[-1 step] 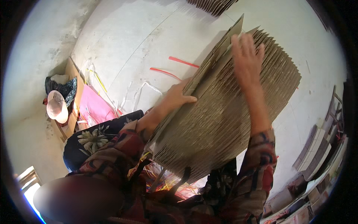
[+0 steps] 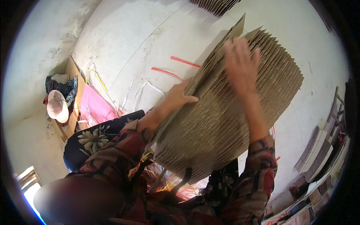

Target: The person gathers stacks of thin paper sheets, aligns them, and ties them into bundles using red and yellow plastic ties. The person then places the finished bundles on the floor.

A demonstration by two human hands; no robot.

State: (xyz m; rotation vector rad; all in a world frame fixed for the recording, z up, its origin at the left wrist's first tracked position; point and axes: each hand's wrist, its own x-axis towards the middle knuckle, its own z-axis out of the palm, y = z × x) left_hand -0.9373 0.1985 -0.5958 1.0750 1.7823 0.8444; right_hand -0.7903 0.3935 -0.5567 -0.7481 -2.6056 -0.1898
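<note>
A thick stack of brown cardboard sheets (image 2: 228,116) lies slanted across my lap, its sheet edges forming rows of ridges. At its left side, a few flat sheets (image 2: 221,56) stand a little apart from the rest. My left hand (image 2: 181,95) grips that side, the thumb on top and the fingers hidden behind the cardboard. Over the upper part of the stack is my right hand (image 2: 242,67), slightly blurred, palm down with its fingers stretched and apart. Whether its palm touches the sheets I cannot tell.
Red strips (image 2: 184,62) and white strips (image 2: 144,88) lie on the pale floor. To the left is a cardboard box (image 2: 73,75) with a pink sheet (image 2: 95,103) and a light cap (image 2: 57,107). Another ridged cardboard stack (image 2: 213,5) stands at the far edge. Colourful strips (image 2: 165,180) lie below my lap.
My right hand has shifted a little to the left across the top of the stack. My left hand and the cardboard stay nearly where they were.
</note>
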